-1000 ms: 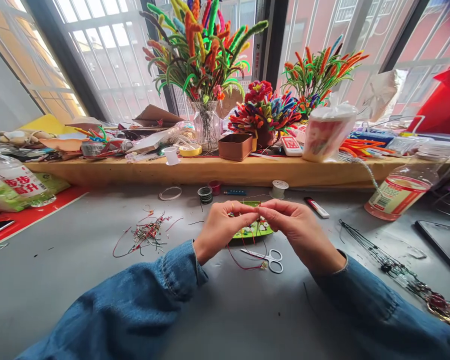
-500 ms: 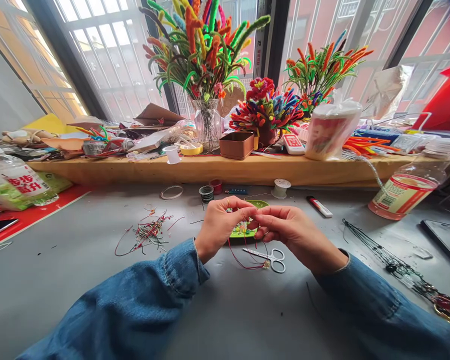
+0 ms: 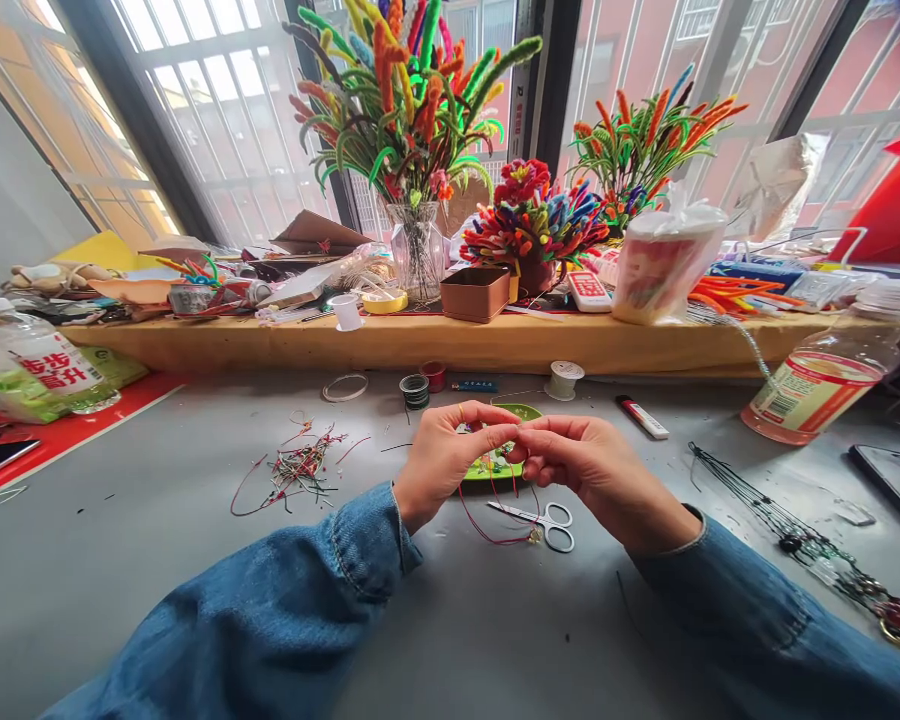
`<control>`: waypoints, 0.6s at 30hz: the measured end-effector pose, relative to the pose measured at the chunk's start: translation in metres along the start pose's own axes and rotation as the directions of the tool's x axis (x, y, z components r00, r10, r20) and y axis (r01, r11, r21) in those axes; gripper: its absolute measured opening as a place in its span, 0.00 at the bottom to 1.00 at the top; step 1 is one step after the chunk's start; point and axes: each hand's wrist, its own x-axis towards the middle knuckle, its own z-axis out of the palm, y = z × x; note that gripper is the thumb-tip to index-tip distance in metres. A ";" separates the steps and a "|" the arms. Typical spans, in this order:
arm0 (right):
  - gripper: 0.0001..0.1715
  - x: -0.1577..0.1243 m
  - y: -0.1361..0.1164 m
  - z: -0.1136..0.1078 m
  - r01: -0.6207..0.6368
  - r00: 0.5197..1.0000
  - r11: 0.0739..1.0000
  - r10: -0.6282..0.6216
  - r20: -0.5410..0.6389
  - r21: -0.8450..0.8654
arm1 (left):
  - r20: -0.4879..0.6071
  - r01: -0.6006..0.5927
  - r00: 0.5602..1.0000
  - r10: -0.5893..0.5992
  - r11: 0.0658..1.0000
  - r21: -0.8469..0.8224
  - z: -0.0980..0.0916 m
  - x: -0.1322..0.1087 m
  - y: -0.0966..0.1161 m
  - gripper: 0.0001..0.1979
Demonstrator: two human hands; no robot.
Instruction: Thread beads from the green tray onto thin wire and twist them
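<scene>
My left hand (image 3: 450,460) and my right hand (image 3: 589,470) meet fingertip to fingertip above a green dish (image 3: 499,465) of small beads. Both pinch a thin red cord (image 3: 487,525) that hangs down in loops onto the grey table (image 3: 157,560). The exact spot where the fingers grip is too small to make out. Small silver scissors (image 3: 544,520) lie on the table just below my hands, with a tiny gold bead at the cord's end beside them. Both sleeves are blue denim.
A pile of cord scraps (image 3: 296,465) lies to the left. Thread spools (image 3: 415,390), a white spool (image 3: 564,378) and a lighter (image 3: 643,417) sit behind the dish. A beaded strand (image 3: 795,540) runs at right. A bottle (image 3: 814,385) stands by the cluttered wooden ledge (image 3: 420,345) with pipe-cleaner flowers.
My right hand's fingers have curled in a little toward my left hand, and the pinched cord has shifted slightly. The view has drifted a bit downward.
</scene>
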 end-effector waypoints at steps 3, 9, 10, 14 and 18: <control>0.09 -0.001 0.000 0.001 0.012 1.000 1.000 -0.012 0.017 -0.017 | -0.013 -0.002 1.000 0.002 1.000 -0.008 0.000 0.001 -0.003 0.10; 0.10 -0.001 -0.003 0.003 0.048 0.998 0.996 -0.050 -0.024 -0.075 | -0.027 0.056 0.998 -0.060 0.991 -0.117 0.001 0.001 -0.003 0.10; 0.10 -0.001 -0.003 0.003 0.052 0.998 0.996 -0.054 -0.036 -0.078 | -0.022 0.056 0.998 -0.059 0.989 -0.136 0.001 0.002 -0.002 0.11; 0.11 -0.001 -0.002 0.002 0.070 0.994 0.993 -0.078 -0.080 -0.097 | 0.035 0.049 0.998 -0.042 0.975 -0.218 -0.002 0.003 -0.002 0.13; 0.13 0.000 -0.001 0.001 0.085 0.977 0.985 -0.112 -0.182 -0.149 | 0.066 0.072 0.996 -0.056 0.959 -0.273 -0.002 0.003 -0.004 0.15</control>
